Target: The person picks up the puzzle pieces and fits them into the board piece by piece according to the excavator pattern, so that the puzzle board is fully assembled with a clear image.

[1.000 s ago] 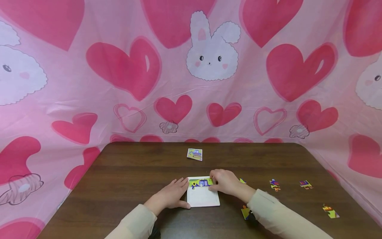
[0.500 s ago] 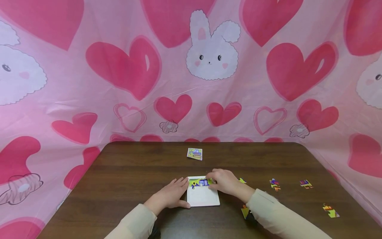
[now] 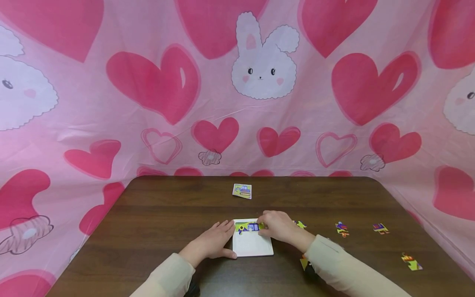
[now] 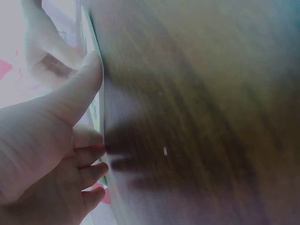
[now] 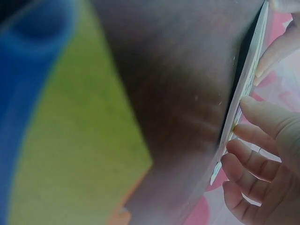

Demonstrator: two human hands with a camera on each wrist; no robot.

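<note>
A white square puzzle board point(image 3: 252, 246) lies on the brown table. Along its far edge sits a joined strip of yellow-green and purple puzzle pieces point(image 3: 249, 227). My left hand point(image 3: 211, 241) rests against the board's left side, its fingers extended and its thumb at the near left corner; the left wrist view shows that thumb point(image 4: 89, 70) on the board's edge. At the far right corner, my right hand point(image 3: 280, 226) has thumb and bent fingers around a green puzzle piece point(image 3: 262, 226), mostly hidden by the hand. In the right wrist view, the fingertips point(image 5: 243, 133) meet the board's edge.
Loose puzzle pieces lie to the right: one piece point(image 3: 342, 229), another piece point(image 3: 380, 228) and a nearer piece point(image 3: 411, 262). Others are partly covered by the right arm, including a yellow-green piece point(image 3: 299, 224). A picture card point(image 3: 242, 191) lies beyond the board.
My right hand has shifted slightly left and back at the board's far right corner, baring more of the loose piece behind it. The left hand and board stay in place.
</note>
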